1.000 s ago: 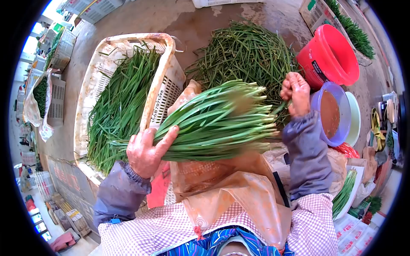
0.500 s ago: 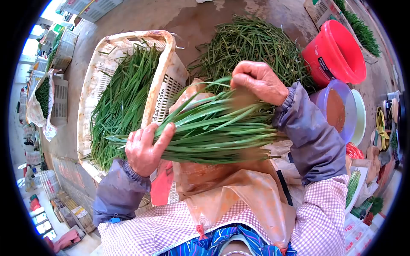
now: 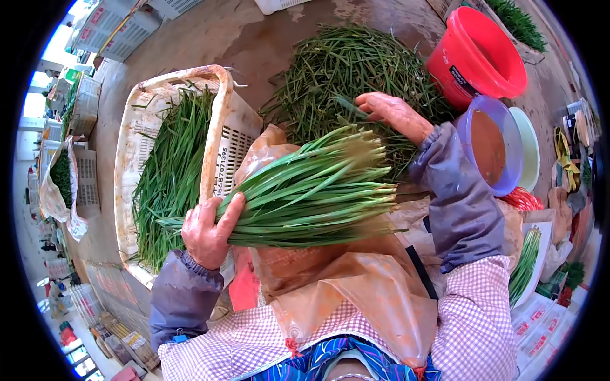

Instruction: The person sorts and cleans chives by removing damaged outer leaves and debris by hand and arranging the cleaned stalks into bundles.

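Gap between right hand (image 3: 399,115) and leaf bunch (image 3: 311,193), crate (image 3: 213,133) at left, bucket (image 3: 452,70) at right

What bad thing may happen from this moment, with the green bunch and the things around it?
The green bunch is held only by the left hand, near its leafy end, so the pale ends might spread or some stalks slip out.

The right hand is over the loose pile; dropped stalks could mix into it.

The right sleeve looks near the purple basin; a bump might spill its brown liquid.
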`<state>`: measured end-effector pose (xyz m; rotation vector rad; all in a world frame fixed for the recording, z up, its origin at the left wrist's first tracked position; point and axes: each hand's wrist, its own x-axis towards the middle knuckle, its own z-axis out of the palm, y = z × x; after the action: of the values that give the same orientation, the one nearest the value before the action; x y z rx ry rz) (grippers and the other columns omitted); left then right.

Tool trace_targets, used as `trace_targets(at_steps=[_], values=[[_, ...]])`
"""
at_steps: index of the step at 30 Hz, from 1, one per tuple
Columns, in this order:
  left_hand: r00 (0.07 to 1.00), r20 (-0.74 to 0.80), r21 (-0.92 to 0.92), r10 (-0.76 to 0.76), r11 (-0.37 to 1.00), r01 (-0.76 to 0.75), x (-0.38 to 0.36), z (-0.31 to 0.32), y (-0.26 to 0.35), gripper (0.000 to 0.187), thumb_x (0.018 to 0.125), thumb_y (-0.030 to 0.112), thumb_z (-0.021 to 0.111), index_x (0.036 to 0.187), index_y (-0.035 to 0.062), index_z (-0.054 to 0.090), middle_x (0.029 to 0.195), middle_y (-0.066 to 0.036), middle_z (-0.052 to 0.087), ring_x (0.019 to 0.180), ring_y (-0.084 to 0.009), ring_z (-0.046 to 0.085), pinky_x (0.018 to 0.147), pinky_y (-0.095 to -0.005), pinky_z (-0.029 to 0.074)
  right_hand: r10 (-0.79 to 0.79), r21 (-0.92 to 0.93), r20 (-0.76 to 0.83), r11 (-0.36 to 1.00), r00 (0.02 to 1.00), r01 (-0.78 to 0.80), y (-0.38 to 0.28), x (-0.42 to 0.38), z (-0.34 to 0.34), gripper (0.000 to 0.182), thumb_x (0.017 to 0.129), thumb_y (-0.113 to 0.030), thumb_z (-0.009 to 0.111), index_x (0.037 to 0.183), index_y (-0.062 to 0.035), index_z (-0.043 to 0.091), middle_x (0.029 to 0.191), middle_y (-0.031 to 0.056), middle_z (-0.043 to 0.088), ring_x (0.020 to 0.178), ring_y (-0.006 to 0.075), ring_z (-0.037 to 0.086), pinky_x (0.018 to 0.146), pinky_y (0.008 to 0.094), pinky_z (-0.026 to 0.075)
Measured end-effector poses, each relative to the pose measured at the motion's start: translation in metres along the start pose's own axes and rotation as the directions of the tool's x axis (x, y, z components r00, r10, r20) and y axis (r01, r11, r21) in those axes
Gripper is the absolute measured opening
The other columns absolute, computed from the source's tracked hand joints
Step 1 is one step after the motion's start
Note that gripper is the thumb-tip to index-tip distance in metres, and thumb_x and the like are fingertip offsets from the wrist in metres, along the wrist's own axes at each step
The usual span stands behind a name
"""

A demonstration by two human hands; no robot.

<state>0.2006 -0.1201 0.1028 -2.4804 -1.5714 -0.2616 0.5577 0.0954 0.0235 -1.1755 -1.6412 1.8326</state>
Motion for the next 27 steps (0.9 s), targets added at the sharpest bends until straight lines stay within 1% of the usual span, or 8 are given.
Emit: trace_targets(at_steps=[1, 4, 8, 10, 13, 19, 24, 27], values=[[1.0, 0.008, 0.004, 0.002, 1.0, -0.002, 0.0, -0.001, 0.0, 0.048, 0.079, 0.013, 0.058, 0.126, 0.0209, 0.061, 0.097, -0.011, 0.059, 0.076, -0.0249, 0.061, 0.063, -0.0373, 0.048, 0.108, 0.067, 0.106, 0.991, 0.988, -0.115, -0.01, 0.003, 0.005, 0.04, 0.096, -0.036, 0.055, 0.121, -0.0053, 0.061, 0.102, 0.0027, 0.064, 0.088, 0.0107, 0.056, 0.079, 0.027, 0.046], [1.0, 0.026, 0.017, 0.007, 1.0, -0.008, 0.002, -0.003, 0.0, 0.048, 0.079, 0.012, 0.058, 0.127, 0.0207, 0.061, 0.096, -0.011, 0.059, 0.076, -0.0252, 0.061, 0.063, -0.0373, 0.048, -0.246, -0.297, 0.22, 0.905, 0.944, 0.305, -0.031, 0.006, 0.032, 0.025, 0.093, -0.026, 0.061, 0.098, -0.0019, 0.068, 0.083, 0.0032, 0.065, 0.075, 0.0089, 0.055, 0.068, 0.029, 0.046], [1.0, 0.023, 0.008, -0.008, 1.0, 0.008, 0.0, -0.003, -0.001, 0.048, 0.079, 0.01, 0.059, 0.126, 0.0198, 0.061, 0.096, -0.012, 0.06, 0.077, -0.0261, 0.061, 0.064, -0.0374, 0.048, -0.492, -0.347, -0.115, 0.834, 0.863, 0.429, -0.019, -0.003, 0.038, 0.023, 0.095, -0.02, 0.057, 0.082, -0.0018, 0.06, 0.067, -0.0026, 0.052, 0.062, 0.0056, 0.047, 0.055, 0.0257, 0.041], [0.999, 0.017, -0.02, -0.037, 0.999, 0.037, -0.002, -0.002, 0.0, 0.049, 0.078, 0.01, 0.061, 0.125, 0.0191, 0.062, 0.095, -0.013, 0.06, 0.077, -0.0272, 0.061, 0.064, -0.0379, 0.048, -0.199, 0.122, -0.409, 0.955, 0.89, 0.269, -0.003, -0.002, 0.015, 0.026, 0.098, -0.022, 0.054, 0.076, -0.0089, 0.055, 0.065, -0.0018, 0.051, 0.055, 0.0046, 0.045, 0.048, 0.0232, 0.037], [0.996, 0.007, -0.08, -0.089, 0.993, 0.089, -0.003, 0.002, 0.002, 0.049, 0.076, 0.009, 0.064, 0.125, 0.0179, 0.062, 0.095, -0.014, 0.061, 0.078, -0.0289, 0.061, 0.065, -0.0391, 0.049, -0.074, 0.256, -0.316, 0.953, 0.946, 0.16, 0.018, -0.001, -0.004, 0.016, 0.098, -0.023, 0.054, 0.092, -0.008, 0.059, 0.083, 0.0017, 0.062, 0.064, 0.0071, 0.052, 0.057, 0.0237, 0.046], [0.994, 0.037, -0.109, -0.101, 0.989, 0.105, 0.001, -0.003, 0.005, 0.05, 0.077, 0.009, 0.065, 0.126, 0.0167, 0.062, 0.094, -0.014, 0.061, 0.077, -0.0306, 0.062, 0.066, -0.0403, 0.05, -0.135, 0.288, 0.265, 0.956, 0.955, 0.055, 0.001, 0.003, 0.037, 0.028, 0.097, -0.028, 0.056, 0.111, -0.0045, 0.062, 0.091, -0.0033, 0.063, 0.078, 0.0023, 0.051, 0.071, 0.0205, 0.043], [0.991, 0.053, -0.128, -0.124, 0.983, 0.13, -0.003, 0.001, 0.004, 0.053, 0.076, 0.01, 0.066, 0.129, 0.0163, 0.059, 0.093, -0.014, 0.06, 0.077, -0.0319, 0.062, 0.066, -0.0406, 0.05, -0.311, 0.114, 0.05, 0.946, 0.949, 0.304, 0.0, 0.008, 0.041, 0.019, 0.089, -0.02, 0.067, 0.092, -0.0011, 0.071, 0.078, -0.0009, 0.067, 0.071, 0.0048, 0.056, 0.065, 0.0231, 0.047], [0.992, 0.045, -0.17, -0.114, 0.978, 0.12, -0.001, 0.003, 0.005, 0.054, 0.076, 0.01, 0.066, 0.13, 0.0148, 0.058, 0.092, -0.014, 0.06, 0.077, -0.0324, 0.062, 0.066, -0.0409, 0.05, -0.227, 0.363, -0.181, 0.889, 0.957, 0.28, 0.001, 0.001, 0.047, 0.016, 0.092, -0.018, 0.061, 0.087, -0.0043, 0.069, 0.074, -0.0013, 0.063, 0.066, 0.0049, 0.055, 0.06, 0.0222, 0.046]])
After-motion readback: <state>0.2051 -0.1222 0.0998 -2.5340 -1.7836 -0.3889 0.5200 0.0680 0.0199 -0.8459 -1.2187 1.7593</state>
